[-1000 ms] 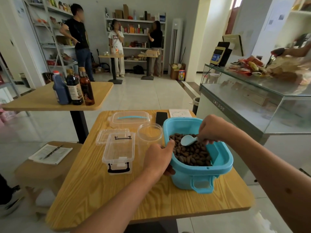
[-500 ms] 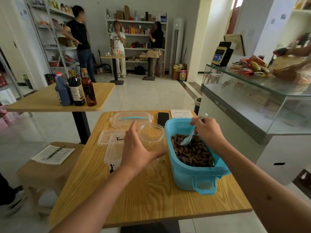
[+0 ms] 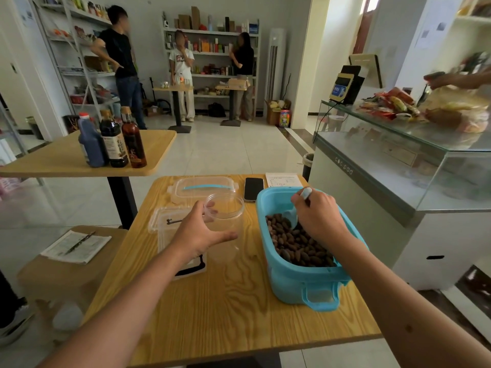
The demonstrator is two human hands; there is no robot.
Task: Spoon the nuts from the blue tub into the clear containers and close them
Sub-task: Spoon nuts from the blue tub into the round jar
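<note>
L hand (image 3: 198, 232) grips clear jar (image 3: 225, 227); R hand (image 3: 317, 217) spoons nuts (image 3: 297, 243).

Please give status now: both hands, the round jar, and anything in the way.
Left hand grips clear round jar, empty. Right hand holds spoon down in nuts in blue tub. Nothing between jar and tub.

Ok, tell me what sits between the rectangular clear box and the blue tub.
In the head view, the round clear jar stands between the rectangular clear box and the blue tub, gripped by the left hand.
</note>
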